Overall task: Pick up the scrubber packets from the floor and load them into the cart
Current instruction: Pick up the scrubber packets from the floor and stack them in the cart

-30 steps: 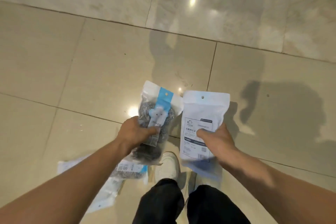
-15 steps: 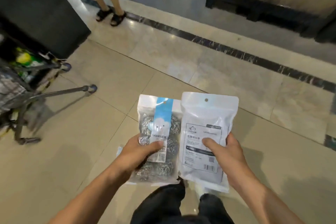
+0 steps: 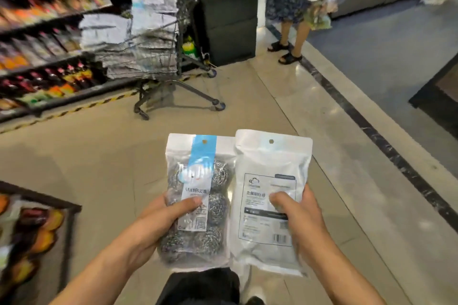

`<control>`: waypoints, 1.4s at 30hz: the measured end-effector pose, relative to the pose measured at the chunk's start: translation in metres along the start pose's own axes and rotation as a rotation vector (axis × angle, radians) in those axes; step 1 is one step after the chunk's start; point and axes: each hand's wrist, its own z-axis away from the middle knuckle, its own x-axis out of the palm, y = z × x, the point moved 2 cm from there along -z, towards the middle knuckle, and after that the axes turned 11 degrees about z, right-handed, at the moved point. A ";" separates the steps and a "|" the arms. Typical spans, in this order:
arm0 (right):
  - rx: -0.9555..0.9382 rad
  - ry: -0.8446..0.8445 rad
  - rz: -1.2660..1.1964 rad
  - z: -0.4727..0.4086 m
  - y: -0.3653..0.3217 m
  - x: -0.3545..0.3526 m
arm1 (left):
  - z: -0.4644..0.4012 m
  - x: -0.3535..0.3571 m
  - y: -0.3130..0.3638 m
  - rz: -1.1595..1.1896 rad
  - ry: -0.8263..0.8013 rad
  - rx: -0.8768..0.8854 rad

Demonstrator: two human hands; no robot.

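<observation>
Left hand (image 3: 158, 220) grips the clear scrubber packet (image 3: 198, 200), right hand (image 3: 301, 218) grips the white packet (image 3: 269, 195) just beside it, cart (image 3: 158, 39) well beyond both

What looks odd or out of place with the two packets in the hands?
Nothing is damaged. The left hand grips the front-facing packet, steel scrubbers visible; the right hand grips the back-facing packet, printed label outward. They face opposite ways. The cart looks heaped high.
</observation>
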 end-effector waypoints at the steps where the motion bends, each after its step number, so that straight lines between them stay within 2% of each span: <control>1: -0.019 -0.034 0.014 0.000 -0.008 0.012 | 0.009 -0.013 -0.003 0.027 0.033 0.005; 9: -0.062 -0.212 0.115 0.023 -0.049 0.158 | 0.057 -0.135 -0.020 0.290 0.239 0.035; 12: -0.053 -0.318 0.161 0.028 -0.058 0.225 | 0.070 -0.199 -0.022 0.418 0.362 0.045; 16: -0.081 -0.416 0.241 0.037 -0.081 0.327 | 0.070 -0.299 -0.028 0.527 0.412 0.052; 20: -0.069 -0.423 0.249 0.049 -0.103 0.425 | 0.083 -0.395 -0.011 0.542 0.465 0.062; 24: -0.029 -0.395 0.190 0.047 -0.124 0.490 | 0.077 -0.471 0.020 0.574 0.480 0.118; 27: -0.028 -0.370 0.171 0.039 -0.144 0.517 | 0.057 -0.503 0.052 0.563 0.421 0.113; 34: -0.049 -0.318 0.178 -0.015 -0.204 0.561 | -0.024 -0.549 0.121 0.524 0.400 0.070; 39: -0.049 -0.323 0.140 -0.072 -0.261 0.574 | -0.080 -0.565 0.190 0.489 0.175 0.005; 42: -0.050 -0.319 0.111 -0.109 -0.300 0.587 | -0.113 -0.572 0.240 0.441 0.095 0.037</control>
